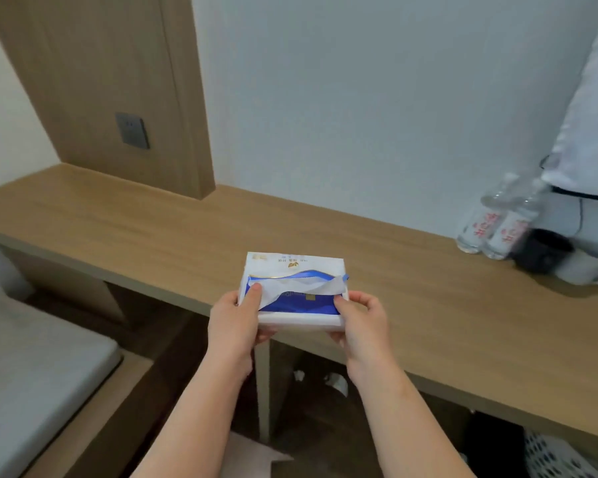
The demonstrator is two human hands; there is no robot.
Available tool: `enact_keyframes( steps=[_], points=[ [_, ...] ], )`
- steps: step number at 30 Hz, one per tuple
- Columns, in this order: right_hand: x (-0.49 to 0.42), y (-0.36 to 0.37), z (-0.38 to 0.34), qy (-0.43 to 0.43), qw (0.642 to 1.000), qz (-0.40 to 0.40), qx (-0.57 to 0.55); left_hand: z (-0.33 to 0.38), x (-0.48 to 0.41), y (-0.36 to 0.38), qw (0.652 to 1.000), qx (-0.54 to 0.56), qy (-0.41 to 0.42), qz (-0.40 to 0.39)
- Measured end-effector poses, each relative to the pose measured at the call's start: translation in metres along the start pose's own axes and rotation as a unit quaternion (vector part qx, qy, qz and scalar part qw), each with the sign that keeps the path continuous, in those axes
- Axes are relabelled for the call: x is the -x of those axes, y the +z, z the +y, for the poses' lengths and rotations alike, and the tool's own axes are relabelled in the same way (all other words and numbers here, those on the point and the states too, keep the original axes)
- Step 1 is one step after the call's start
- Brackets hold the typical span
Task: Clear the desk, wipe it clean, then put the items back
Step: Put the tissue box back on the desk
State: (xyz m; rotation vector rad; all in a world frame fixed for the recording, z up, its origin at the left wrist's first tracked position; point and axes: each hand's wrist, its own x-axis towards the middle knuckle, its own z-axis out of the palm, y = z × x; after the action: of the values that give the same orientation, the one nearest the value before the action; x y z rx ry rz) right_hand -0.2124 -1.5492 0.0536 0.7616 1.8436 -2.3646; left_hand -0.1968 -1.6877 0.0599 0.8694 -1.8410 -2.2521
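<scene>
**Clasped at both ends: tissue pack [299,269] over the near edge of the desk [145,229]**

Gripped by left hand [233,324] at the left short end and by right hand [363,322] at the right one, thumbs pressed on top, fingers curled underneath. Blue and white, lying flat between the palms, one white sheet pulled partly out of the top slit and draped across. Impossible to tell whether resting on the wood or held just above it.

Far to the right of the grip, against the wall: two clear water bottles [477,225] side by side, then a black cup [541,251] just beside them. Up and to the left: a grey wall socket [132,130] on a wood panel. Below the grip, under the desk: a pale desk leg [263,388] and crumpled white tissues [337,381] on the floor. Lower right, a white perforated basket [560,457]; lower left, a grey mattress [32,374].

Red characters on both bottle labels, and small print with a gold mark on the pack's white far strip, all too blurred to read.

Both forearms bare, reaching forward and converging, wrists roughly level.
</scene>
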Motion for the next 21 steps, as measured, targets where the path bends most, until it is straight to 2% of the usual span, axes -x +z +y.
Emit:
enact_keyframes(
  steps=[8,21],
  points=[
    [-0.005,-0.212,-0.028,0.013,0.996,0.082,0.025,-0.076,0.117,0.153,0.996,-0.020,-0.052,-0.069],
    [-0.102,-0.420,-0.097,0.002,0.986,0.166,-0.018,-0.128,0.168,0.391,0.980,-0.062,-0.050,-0.181]
  ],
)
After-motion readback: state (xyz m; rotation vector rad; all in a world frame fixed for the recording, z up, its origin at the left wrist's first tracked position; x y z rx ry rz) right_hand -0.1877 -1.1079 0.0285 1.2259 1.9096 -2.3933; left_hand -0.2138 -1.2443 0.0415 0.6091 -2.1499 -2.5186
